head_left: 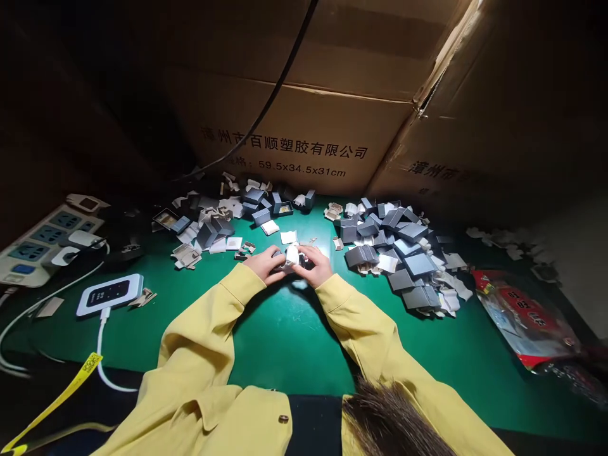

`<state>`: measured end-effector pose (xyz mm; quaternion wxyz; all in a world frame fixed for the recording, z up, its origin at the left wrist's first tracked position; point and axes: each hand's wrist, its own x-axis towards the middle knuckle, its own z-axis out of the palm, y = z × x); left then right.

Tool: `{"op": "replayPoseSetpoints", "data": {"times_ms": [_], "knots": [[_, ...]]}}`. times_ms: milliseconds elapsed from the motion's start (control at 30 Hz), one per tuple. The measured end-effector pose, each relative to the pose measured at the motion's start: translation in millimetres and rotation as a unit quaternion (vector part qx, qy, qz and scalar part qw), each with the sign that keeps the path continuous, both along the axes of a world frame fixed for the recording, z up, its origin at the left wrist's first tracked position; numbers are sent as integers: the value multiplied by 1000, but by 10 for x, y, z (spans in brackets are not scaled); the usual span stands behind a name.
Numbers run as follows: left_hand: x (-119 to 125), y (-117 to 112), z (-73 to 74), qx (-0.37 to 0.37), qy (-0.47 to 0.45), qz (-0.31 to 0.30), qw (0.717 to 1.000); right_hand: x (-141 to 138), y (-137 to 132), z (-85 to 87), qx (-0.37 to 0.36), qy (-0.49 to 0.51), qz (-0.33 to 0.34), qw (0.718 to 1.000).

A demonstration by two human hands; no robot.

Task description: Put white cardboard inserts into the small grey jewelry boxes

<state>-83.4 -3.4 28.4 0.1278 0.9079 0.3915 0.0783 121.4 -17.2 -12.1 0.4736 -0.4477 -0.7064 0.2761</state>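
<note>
My left hand (264,264) and my right hand (315,265) meet over the green table (285,342), both closed around a small white and grey piece (291,256) held between the fingers. Yellow sleeves cover both arms. To the right lies a heap of small grey boxes (403,253) mixed with white paper scraps. A second spread of grey boxes and white cards (228,218) lies behind my left hand. A few loose white cards (288,237) sit just beyond my fingers.
Large cardboard cartons (304,126) wall off the back of the table. A power strip (42,240) and a small white device with cable (110,293) lie at the left. A red snack bag (522,316) lies at the right. A yellow tag (61,396) hangs at the front left.
</note>
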Motion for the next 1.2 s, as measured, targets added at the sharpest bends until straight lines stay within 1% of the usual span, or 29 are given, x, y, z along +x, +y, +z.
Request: {"op": "replayPoseSetpoints", "data": {"times_ms": [67,233,367,467,567,667,800,900,967,1067,1133,1200], "knots": [[-14,21,-25,-7,-7,1,1000,14,12,-19,30,-50,9,998],[-43,77,-91,-28,-49,4,998,55,51,-86,50,-120,40,991],[-33,84,-90,-38,-56,7,998,83,75,-111,82,-159,63,982],[-10,67,-71,-35,-46,8,998,94,78,-83,83,-218,73,970],[22,51,-62,-31,-39,17,999,86,54,-2,72,-289,67,952],[46,50,-74,-28,-33,28,999,63,10,114,41,-360,52,931],[58,62,-83,-14,-29,20,999,25,-62,252,-2,-458,38,888],[76,52,-49,2,-11,17,1000,-10,-130,300,-18,-506,16,862],[96,35,-14,8,10,25,1000,-35,-181,293,-17,-525,1,851],[128,9,30,11,24,27,999,-53,-251,217,-2,-546,-11,838],[142,1,40,12,19,20,1000,-50,-280,131,15,-544,-13,839],[151,0,39,14,9,15,1000,-41,-292,35,33,-531,-16,847]]}}
